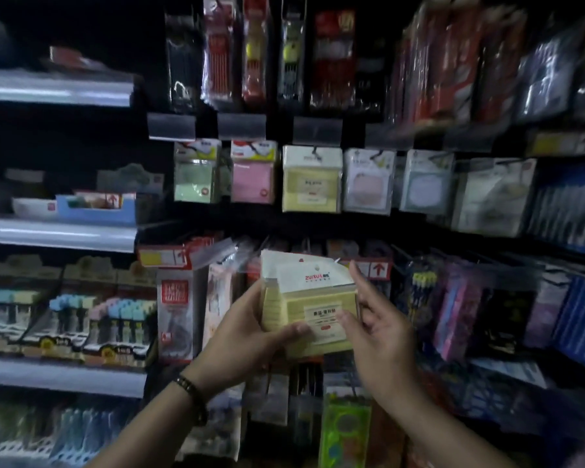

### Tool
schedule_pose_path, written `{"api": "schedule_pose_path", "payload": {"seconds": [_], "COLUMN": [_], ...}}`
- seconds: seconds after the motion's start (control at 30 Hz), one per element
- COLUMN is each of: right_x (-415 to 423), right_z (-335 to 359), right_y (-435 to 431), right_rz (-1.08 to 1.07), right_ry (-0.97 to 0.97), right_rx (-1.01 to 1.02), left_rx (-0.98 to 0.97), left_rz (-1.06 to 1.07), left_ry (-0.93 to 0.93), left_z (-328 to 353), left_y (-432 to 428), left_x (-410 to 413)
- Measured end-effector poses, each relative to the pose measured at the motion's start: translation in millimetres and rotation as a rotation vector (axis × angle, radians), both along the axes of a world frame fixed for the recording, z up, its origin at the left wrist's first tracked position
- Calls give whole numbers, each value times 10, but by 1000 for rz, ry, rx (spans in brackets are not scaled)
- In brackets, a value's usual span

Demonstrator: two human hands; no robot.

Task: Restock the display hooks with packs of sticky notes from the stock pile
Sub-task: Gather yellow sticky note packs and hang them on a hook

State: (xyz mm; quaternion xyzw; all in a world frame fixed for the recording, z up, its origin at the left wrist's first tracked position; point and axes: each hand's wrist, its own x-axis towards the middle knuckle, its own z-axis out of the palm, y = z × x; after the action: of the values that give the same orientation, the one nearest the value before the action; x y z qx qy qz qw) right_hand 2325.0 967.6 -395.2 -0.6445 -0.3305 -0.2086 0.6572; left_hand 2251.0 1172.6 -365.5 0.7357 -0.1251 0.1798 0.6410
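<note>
My left hand (247, 336) grips a stack of yellow sticky-note packs (309, 298) with white header cards, thumb across the front. My right hand (375, 329) is at the stack's right side, thumb pinching the front pack, other fingers spread. Above on the dark wall hangs a row of sticky-note packs on hooks: a green pack (195, 173), a pink pack (253, 173), a matching yellow pack (311, 180), and pale packs (368, 182) to the right.
Pen and pencil packs (331, 59) hang on the top row. Metal shelves (58, 234) at the left carry boxes and small bottles. More hanging goods (460, 312) crowd the wall around and below my hands. The light is dim.
</note>
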Motion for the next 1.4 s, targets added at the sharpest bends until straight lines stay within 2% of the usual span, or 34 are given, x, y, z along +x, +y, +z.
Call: {"api": "schedule_pose_path", "payload": {"seconds": [0.2, 0.5, 0.73, 1.17, 1.27, 1.4], "right_x": [164, 784, 1181, 1302, 1351, 1399], "right_z": [644, 1176, 1357, 1654, 1723, 1755], "right_y": [9, 53, 263, 551, 627, 692], "right_rz": [-12, -105, -202, -337, -356, -357], "right_ry": [-50, -139, -292, -587, -565, -427], "right_rx": [80, -23, 2, 53, 48, 12], "left_rx": [-41, -55, -56, -64, -78, -95], "left_rz": [9, 322, 317, 328, 315, 308], "left_ry": [-59, -280, -292, -394, -398, -396], "left_z": [512, 926, 1034, 1133, 1139, 1142], "left_y": [116, 497, 504, 596, 599, 603], "left_x": [122, 432, 668, 799, 777, 748]}}
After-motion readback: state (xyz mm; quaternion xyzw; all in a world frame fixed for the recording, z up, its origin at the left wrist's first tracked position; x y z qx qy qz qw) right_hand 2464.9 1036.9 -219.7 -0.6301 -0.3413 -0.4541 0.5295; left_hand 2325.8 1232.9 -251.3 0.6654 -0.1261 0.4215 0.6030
